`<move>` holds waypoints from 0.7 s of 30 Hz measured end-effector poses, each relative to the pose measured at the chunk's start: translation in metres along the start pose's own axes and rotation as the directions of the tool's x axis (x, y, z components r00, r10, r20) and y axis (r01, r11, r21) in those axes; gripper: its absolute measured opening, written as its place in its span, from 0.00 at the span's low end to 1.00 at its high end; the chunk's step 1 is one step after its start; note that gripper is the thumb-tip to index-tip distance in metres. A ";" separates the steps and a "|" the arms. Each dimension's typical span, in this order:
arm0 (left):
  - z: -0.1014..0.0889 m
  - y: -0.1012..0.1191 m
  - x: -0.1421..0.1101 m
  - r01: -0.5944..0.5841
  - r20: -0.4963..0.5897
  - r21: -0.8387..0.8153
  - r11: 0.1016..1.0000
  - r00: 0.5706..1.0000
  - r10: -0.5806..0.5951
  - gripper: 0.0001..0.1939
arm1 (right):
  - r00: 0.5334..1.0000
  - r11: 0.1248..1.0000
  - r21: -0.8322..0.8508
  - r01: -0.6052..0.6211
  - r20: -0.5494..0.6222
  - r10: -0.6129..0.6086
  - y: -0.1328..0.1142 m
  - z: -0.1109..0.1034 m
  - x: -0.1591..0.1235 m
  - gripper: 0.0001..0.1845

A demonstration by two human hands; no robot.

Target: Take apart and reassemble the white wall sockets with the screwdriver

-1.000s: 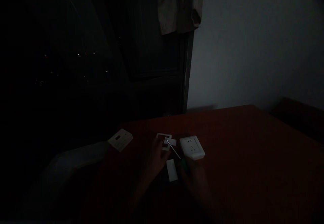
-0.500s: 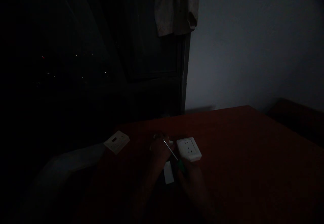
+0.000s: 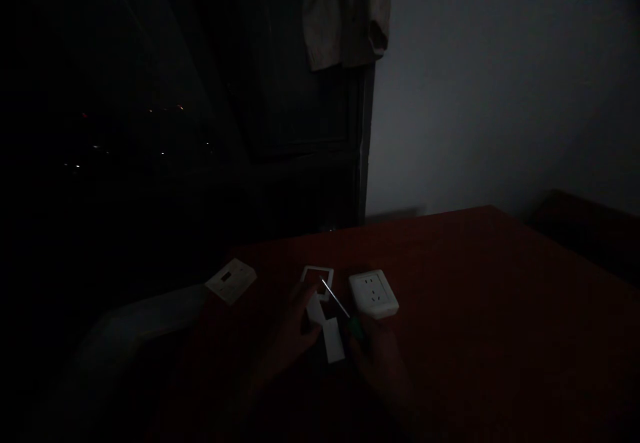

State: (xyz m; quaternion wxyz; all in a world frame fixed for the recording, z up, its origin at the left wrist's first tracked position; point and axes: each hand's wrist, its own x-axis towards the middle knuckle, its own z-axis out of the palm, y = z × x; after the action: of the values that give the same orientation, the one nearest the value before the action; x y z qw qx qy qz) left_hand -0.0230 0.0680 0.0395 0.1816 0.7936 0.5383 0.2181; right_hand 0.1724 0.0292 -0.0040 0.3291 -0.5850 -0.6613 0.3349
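My right hand (image 3: 383,359) is closed round the green handle of a screwdriver (image 3: 334,296), its metal shaft pointing up and left. Between the thumb and fingers of my left hand (image 3: 290,329) is a small white flat piece (image 3: 315,309), partly covered by the fingers. Just beyond those fingers lies a white open square frame (image 3: 331,276), with the screwdriver's tip over it. A white rectangular plate (image 3: 333,341) lies between my hands, near the left thumb. To the right, beyond my right hand, sits a white wall socket (image 3: 374,294) with its slots facing up.
A white panel (image 3: 231,281) with a dark rectangular opening rests at the left edge of the reddish table (image 3: 475,283). Behind are a dark window (image 3: 300,109), a hanging cloth (image 3: 345,16) and a pale wall (image 3: 490,96). The light is very dim.
My left hand has drawn back towards me and left, uncovering the square frame, and now has the small white piece between thumb and fingers. My right hand and the screwdriver have barely moved.
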 end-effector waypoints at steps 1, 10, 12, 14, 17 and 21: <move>-0.002 0.000 -0.009 0.018 0.002 -0.027 0.999 1.000 -0.018 0.34 | 1.000 1.000 -0.006 0.001 0.003 -0.001 -0.001 0.000 0.000 0.10; 0.009 0.001 -0.044 0.103 0.094 -0.146 0.984 0.992 -0.090 0.34 | 1.000 0.997 -0.073 0.004 0.017 -0.003 0.000 0.001 -0.001 0.14; 0.013 -0.001 -0.046 0.094 0.109 -0.163 0.982 0.991 -0.077 0.33 | 1.000 0.997 -0.075 0.009 0.027 -0.007 0.001 0.002 -0.001 0.14; 0.014 0.000 -0.047 0.082 0.112 -0.171 0.982 0.992 -0.063 0.32 | 0.999 0.997 -0.075 0.005 0.042 -0.002 0.001 0.001 -0.001 0.14; 0.012 0.003 -0.048 0.081 0.106 -0.177 0.981 0.992 -0.063 0.33 | 0.999 0.996 -0.089 -0.009 0.046 0.013 -0.001 0.000 -0.001 0.14; 0.009 0.006 -0.049 0.067 0.094 -0.180 0.981 0.994 -0.050 0.31 | 0.999 0.998 -0.066 0.000 0.042 0.003 -0.003 -0.001 -0.001 0.16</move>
State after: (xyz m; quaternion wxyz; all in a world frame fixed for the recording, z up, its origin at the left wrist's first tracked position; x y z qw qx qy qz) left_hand -0.0293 0.0198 0.0274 0.2839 0.7663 0.5304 0.2256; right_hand 0.1715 0.0275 -0.0011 0.2953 -0.5888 -0.6783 0.3256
